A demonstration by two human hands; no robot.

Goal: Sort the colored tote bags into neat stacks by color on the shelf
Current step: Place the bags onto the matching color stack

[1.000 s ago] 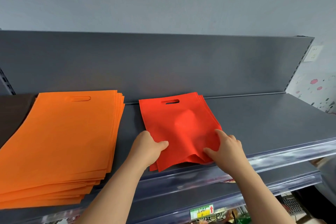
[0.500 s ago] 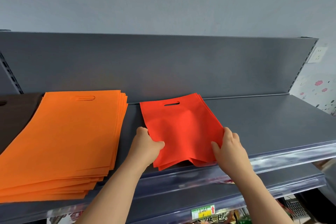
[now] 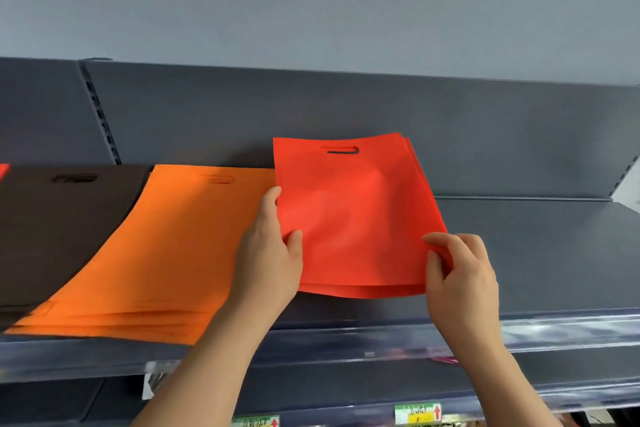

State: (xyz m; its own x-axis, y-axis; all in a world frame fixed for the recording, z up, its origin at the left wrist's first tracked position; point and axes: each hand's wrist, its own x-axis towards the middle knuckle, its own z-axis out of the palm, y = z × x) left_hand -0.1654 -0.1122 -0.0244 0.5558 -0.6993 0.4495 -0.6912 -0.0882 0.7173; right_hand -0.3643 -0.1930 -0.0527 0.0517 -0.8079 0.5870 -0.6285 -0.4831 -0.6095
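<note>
— Item?
— Red tote bags point(image 3: 353, 218), between my grips: left grip point(image 3: 266, 260) pinching one side, right grip point(image 3: 460, 281) pinching the lower corner.
— Handling?
— Tap edges flush, I'd say, before laying them on the shelf point(image 3: 536, 253).

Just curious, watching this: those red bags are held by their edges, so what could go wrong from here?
The red tote bags are several loose layers, gripped only at the edges by the left hand and right hand; inner ones could slide out. The left hand is over the orange stack and might brush it askew.
</note>
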